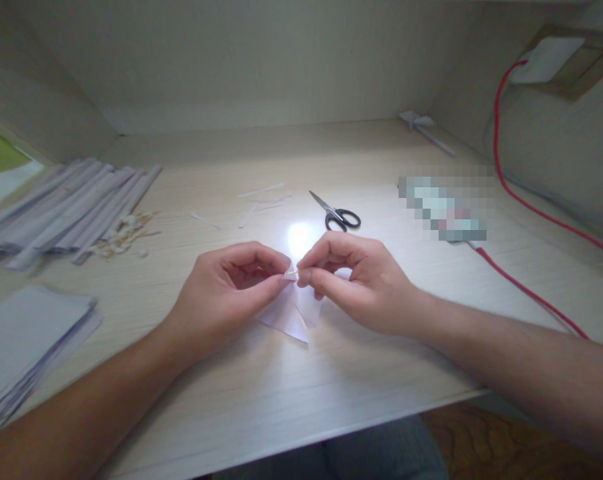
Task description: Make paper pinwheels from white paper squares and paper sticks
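My left hand point(241, 280) pinches the top point of a cut and folded piece of white paper point(286, 317) between thumb and fingertips. Its pointed flaps spread out below, just above the desk. Facing it, my right hand point(351, 277) is closed with thumb and forefinger on a thin pale strip point(292, 272) that touches the paper's tip. What the strip is made of is too small to tell. My fingers hide part of the paper. Beyond my hands lie black-handled scissors point(335, 215), blades partly apart, and several thin paper offcuts point(264, 200).
Rolled paper tubes point(76, 207) are piled at left, beside a small heap of thin beige bits point(126, 237). A paper stack point(31, 340) lies nearer. At right are a blurred-out device point(444, 210), a red cable point(531, 287) and a paper piece with a stick point(426, 130).
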A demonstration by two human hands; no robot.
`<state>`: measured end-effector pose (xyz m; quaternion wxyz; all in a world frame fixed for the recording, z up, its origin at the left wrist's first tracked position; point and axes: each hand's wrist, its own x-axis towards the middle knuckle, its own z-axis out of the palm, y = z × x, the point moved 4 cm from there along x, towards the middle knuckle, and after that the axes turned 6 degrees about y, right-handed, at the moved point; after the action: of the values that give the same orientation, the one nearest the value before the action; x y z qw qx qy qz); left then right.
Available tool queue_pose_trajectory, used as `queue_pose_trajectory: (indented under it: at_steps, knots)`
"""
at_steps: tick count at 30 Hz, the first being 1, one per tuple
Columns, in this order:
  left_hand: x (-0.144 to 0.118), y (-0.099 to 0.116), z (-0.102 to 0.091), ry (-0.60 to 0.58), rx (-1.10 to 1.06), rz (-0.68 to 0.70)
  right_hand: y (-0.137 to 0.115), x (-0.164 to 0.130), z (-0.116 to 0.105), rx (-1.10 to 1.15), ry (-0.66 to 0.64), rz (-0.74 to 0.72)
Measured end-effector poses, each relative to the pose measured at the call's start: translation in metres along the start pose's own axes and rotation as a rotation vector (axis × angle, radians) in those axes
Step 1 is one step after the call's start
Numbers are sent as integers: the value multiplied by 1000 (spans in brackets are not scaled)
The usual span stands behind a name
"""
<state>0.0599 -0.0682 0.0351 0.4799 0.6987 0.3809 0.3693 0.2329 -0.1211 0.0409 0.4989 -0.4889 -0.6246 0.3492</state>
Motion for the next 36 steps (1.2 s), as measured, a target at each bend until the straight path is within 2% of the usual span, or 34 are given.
queue_pose_trajectory:
  at_steps: [17,24,30,36]
  knots:
    - [-2,2,0,-7,128,37,-3,-5,-1,-270,11,-271]
    - [-2,1,0,-6,162,29,-1,-5,-1,-310,13,-274]
    - [-2,7,0,-15,224,47,-4,-6,-1,-364,18,-338]
    - [-3,9,0,-4,283,84,-3,-5,0,-323,26,-240]
